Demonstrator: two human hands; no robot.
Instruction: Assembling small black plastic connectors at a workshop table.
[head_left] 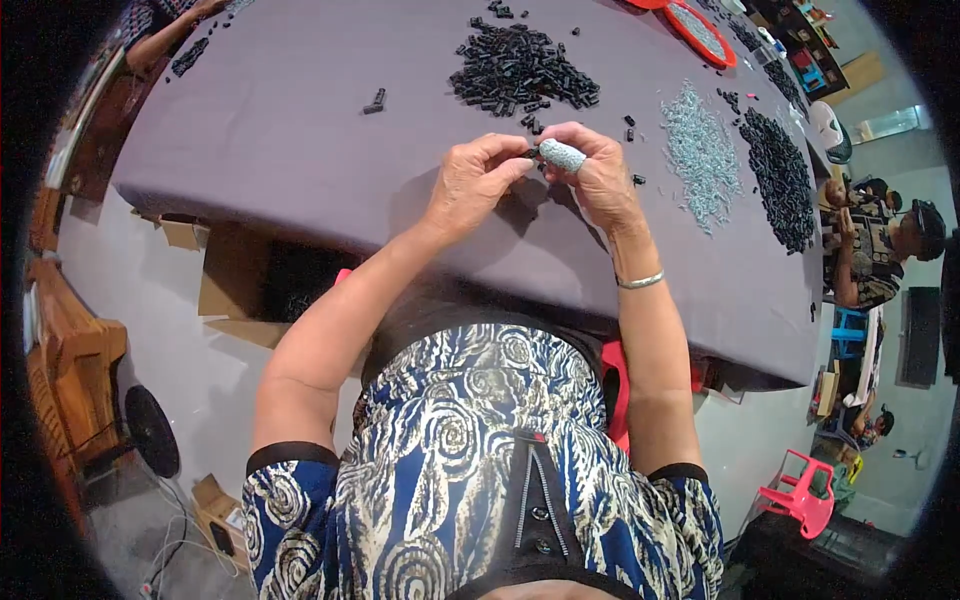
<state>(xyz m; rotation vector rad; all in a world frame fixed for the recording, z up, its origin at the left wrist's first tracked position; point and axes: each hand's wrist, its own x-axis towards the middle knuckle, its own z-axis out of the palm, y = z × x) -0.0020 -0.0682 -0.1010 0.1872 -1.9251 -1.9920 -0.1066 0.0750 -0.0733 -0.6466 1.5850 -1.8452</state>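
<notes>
Tablecloth point(330, 170) spreads beneath the fingers point(508, 171); a pink chair point(817, 514) stands at right.

Fairly bright, even lt; soft shadows point(520, 211) nr table point(300, 160) front edge; strong fisheye warp, blk corners, R bg soft.

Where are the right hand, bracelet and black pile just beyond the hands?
Right hand point(604, 184): head view, back of the hand.
Bracelet point(641, 282): head view, middle of the band.
Black pile point(522, 70): head view, middle of the heap.
</notes>
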